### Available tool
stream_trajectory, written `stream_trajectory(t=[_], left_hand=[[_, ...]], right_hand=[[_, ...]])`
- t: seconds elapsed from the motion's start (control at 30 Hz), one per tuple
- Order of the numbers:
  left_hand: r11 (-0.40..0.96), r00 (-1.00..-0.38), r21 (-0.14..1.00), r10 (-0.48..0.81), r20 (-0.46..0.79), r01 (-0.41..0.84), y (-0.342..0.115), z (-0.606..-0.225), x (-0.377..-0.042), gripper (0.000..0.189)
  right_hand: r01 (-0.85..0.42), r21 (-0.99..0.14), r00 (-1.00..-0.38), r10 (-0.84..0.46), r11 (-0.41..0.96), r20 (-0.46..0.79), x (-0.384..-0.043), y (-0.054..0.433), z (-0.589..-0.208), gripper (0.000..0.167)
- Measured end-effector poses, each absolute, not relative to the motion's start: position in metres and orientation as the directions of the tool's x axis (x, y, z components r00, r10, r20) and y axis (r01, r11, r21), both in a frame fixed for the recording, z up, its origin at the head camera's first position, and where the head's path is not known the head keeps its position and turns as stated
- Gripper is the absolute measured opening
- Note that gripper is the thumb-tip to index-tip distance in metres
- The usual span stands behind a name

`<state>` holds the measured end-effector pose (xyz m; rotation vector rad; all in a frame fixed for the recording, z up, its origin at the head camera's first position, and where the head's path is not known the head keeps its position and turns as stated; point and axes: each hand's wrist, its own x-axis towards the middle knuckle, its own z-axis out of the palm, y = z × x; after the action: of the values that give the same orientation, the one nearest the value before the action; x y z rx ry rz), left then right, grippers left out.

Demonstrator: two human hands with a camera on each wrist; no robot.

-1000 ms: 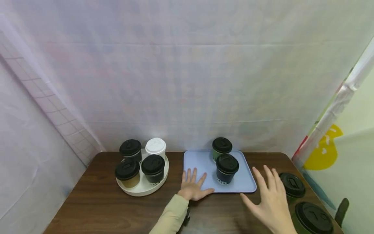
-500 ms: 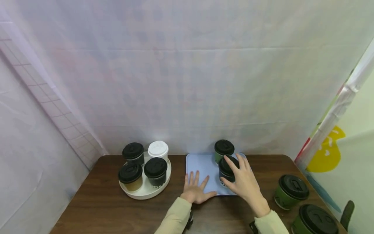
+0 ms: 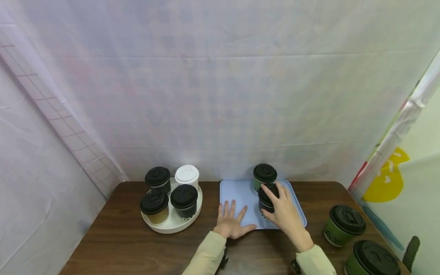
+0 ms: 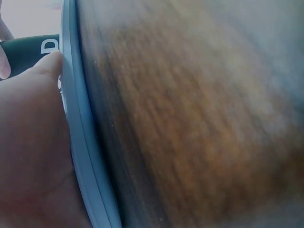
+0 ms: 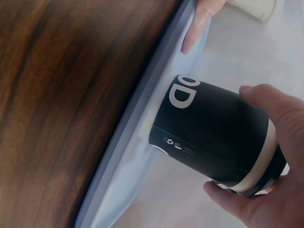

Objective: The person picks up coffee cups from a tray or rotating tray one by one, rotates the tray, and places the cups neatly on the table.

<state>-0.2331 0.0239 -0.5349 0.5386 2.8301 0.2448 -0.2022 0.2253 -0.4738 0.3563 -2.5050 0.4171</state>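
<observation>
In the head view my left hand (image 3: pixel 230 223) rests with spread, straight fingers on the front left part of a light blue tray (image 3: pixel 240 191); the left wrist view shows it at the tray's rim (image 4: pixel 85 123). My right hand (image 3: pixel 283 212) grips a black paper coffee cup (image 3: pixel 265 204) with a black lid, thumb on one side and fingers on the other. That cup (image 5: pixel 213 128) looks upright on the tray, white letters near its base. Just behind it on the tray stands a green paper cup (image 3: pixel 264 173) with a black lid.
On the left, a round white tray (image 3: pixel 172 227) carries several lidded cups, one with a white lid (image 3: pixel 187 174). Two green cups with black lids, the farther one (image 3: pixel 345 225) and the nearer one (image 3: pixel 374 259), stand at the table's right edge. A white curtain (image 3: pixel 220 95) hangs behind.
My right hand has moved left and away from me, from beside the green cups to the black cup on the tray, and now grips it. The left hand stays in place.
</observation>
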Motion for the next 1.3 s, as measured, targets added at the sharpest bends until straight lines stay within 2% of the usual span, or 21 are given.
stream_trajectory(t=[0.6, 0.77, 0.87, 1.07, 1.3], left_hand=[[0.92, -0.904, 0.182, 0.38, -0.196, 0.347, 0.024, -0.539, -0.236, 0.087], [0.916, -0.898, 0.216, 0.384, -0.216, 0.339, 0.022, -0.527, -0.229, 0.086], [0.912, -0.893, 0.232, 0.388, -0.226, 0.338, 0.021, -0.521, -0.225, 0.085], [0.909, -0.893, 0.233, 0.395, -0.215, 0.346, 0.022, -0.524, -0.227, 0.088], [0.908, -0.899, 0.238, 0.393, -0.194, 0.345, 0.021, -0.523, -0.227, 0.086]], right_hand=[[-0.328, -0.258, -0.814, -0.134, 0.909, 0.565, -0.2, 0.223, -0.471, 0.08], [-0.349, -0.248, -0.785, -0.137, 0.904, 0.604, -0.198, 0.226, -0.469, 0.081], [-0.332, -0.241, -0.786, -0.127, 0.912, 0.605, -0.194, 0.23, -0.464, 0.083], [-0.262, -0.262, -0.83, -0.078, 0.929, 0.552, -0.185, 0.239, -0.456, 0.082], [-0.22, -0.276, -0.828, -0.03, 0.935, 0.559, -0.175, 0.252, -0.453, 0.082]])
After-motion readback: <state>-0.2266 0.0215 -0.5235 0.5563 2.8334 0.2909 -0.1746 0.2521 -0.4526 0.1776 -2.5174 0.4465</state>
